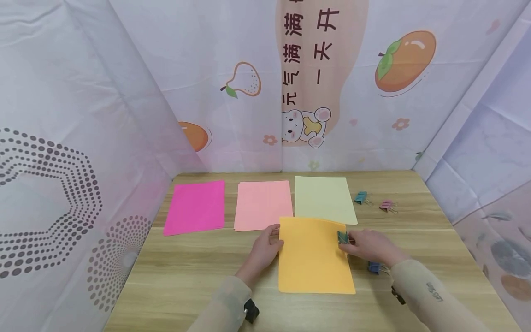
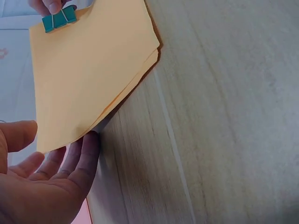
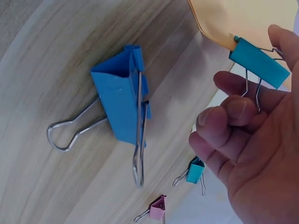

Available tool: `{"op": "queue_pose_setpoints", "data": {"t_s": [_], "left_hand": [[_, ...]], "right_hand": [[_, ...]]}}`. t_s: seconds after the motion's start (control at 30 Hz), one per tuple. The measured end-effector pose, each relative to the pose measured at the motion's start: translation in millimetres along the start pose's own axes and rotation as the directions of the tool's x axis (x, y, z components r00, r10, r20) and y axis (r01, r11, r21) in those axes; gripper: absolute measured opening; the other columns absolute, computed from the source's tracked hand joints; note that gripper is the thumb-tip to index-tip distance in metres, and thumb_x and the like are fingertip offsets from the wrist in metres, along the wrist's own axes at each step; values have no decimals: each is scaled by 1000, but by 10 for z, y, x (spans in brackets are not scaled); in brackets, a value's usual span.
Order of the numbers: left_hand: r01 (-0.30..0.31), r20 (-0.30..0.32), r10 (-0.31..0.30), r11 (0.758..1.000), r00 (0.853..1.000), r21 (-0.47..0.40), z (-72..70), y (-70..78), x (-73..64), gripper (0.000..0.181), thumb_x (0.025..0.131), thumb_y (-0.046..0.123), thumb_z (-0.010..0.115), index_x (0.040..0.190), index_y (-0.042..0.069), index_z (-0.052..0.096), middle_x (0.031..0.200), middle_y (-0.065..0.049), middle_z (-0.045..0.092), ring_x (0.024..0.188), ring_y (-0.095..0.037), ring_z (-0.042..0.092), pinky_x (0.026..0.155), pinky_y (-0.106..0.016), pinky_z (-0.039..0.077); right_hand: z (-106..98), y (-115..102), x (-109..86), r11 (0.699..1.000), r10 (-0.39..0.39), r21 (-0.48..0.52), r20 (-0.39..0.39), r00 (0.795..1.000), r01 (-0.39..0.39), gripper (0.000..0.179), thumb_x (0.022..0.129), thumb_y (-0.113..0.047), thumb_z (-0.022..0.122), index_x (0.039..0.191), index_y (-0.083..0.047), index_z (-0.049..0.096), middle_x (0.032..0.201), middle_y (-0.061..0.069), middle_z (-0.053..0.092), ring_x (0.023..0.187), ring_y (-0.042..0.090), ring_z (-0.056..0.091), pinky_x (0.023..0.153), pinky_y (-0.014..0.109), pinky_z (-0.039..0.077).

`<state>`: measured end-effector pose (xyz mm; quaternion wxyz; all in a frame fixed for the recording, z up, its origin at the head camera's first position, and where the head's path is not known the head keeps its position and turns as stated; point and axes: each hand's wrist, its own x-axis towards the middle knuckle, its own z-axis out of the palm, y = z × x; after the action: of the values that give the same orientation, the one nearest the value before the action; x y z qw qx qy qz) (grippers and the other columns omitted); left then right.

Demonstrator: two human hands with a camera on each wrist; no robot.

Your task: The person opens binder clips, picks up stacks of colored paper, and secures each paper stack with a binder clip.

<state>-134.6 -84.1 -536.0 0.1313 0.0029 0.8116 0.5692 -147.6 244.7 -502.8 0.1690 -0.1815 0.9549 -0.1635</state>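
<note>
A stack of orange-yellow paper sheets (image 1: 315,258) lies in front of the person, its left side raised a little from the table in the left wrist view. Under that side sit the fingers of the left hand (image 2: 56,182), with the thumb held apart from the paper. At the stack's right edge, the right hand (image 1: 371,244) pinches a teal-green binder clip (image 3: 260,64) by its wire handles, thumb on one and fingers on the other. The clip's mouth is over the paper's edge. Close by the right hand, a blue binder clip (image 3: 117,98) rests on the table.
Behind the stack lie magenta paper (image 1: 195,207), pink paper (image 1: 263,205) and pale yellow-green paper (image 1: 323,198) in a row. A second teal binder clip (image 1: 361,197) and a pink binder clip (image 1: 386,205) lie at the back right. Printed curtains (image 1: 249,157) surround the wooden table (image 1: 186,263).
</note>
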Motion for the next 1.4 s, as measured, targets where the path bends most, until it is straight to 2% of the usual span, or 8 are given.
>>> {"op": "queue_pose_setpoints", "data": {"t_s": [0.13, 0.27, 0.37, 0.5, 0.7, 0.87, 1.2, 1.4], "left_hand": [[-14, 29, 12, 998, 1000, 68, 6, 11, -39, 50, 101, 13, 62, 148, 2, 49, 146, -19, 52, 123, -33, 61, 99, -48, 53], [-82, 57, 73, 977, 996, 194, 19, 20, -49, 48, 100, 13, 61, 144, -4, 52, 130, -19, 57, 110, -28, 56, 92, -44, 49], [-117, 68, 103, 961, 992, 252, 34, 14, -43, 47, 100, 12, 61, 142, -7, 54, 129, -19, 55, 107, -27, 53, 93, -44, 48], [-103, 61, 90, 963, 994, 248, 47, 0, -40, 47, 100, 11, 60, 142, -8, 53, 146, -21, 48, 124, -31, 54, 106, -51, 46], [-103, 62, 90, 962, 994, 252, 48, 3, -42, 49, 100, 10, 60, 144, -10, 51, 148, -23, 46, 130, -36, 51, 109, -53, 44], [-95, 71, 79, 964, 994, 248, 48, -4, -54, 51, 101, 12, 60, 145, -10, 49, 152, -23, 43, 140, -40, 43, 113, -54, 39], [-94, 70, 79, 968, 994, 234, 41, -27, -54, 52, 101, 13, 60, 146, -10, 48, 153, -21, 44, 142, -39, 43, 114, -54, 38], [-117, 57, 106, 966, 993, 233, 33, -28, -60, 49, 98, 11, 62, 142, -10, 52, 151, -23, 45, 140, -42, 44, 114, -55, 38]], "right_hand": [[29, 19, 27, 1000, 14, -10, 13, 1000, -14, 40, 99, -53, 60, 89, -14, 55, 70, -3, 52, 59, 15, 45, 55, 33, 39], [33, 8, 35, 1000, 15, -27, 17, 1000, -14, 40, 100, -51, 58, 92, -12, 56, 71, -3, 52, 60, 15, 46, 56, 34, 40], [37, -2, 34, 999, 13, -47, 11, 1000, -13, 40, 101, -50, 58, 93, -12, 55, 71, -2, 51, 59, 15, 46, 56, 34, 40], [37, -7, 33, 998, 10, -66, -5, 1000, -10, 41, 101, -51, 57, 92, -11, 56, 73, -2, 53, 60, 16, 46, 57, 35, 41], [53, -7, 27, 995, 15, -97, -27, 1000, -18, 41, 101, -50, 58, 90, -11, 54, 73, -1, 52, 60, 16, 46, 56, 34, 40], [58, -35, 10, 995, 26, -98, -45, 999, -30, 40, 101, -48, 59, 87, -12, 51, 70, -1, 48, 58, 15, 44, 54, 32, 37], [70, -70, 12, 996, 25, -84, -67, 997, -31, 39, 101, -47, 60, 88, -12, 50, 72, 0, 47, 59, 15, 43, 55, 32, 36], [84, -33, 13, 996, 20, -88, -64, 998, -26, 35, 102, -44, 59, 92, -11, 52, 80, -1, 51, 60, 15, 43, 59, 35, 39]]}}
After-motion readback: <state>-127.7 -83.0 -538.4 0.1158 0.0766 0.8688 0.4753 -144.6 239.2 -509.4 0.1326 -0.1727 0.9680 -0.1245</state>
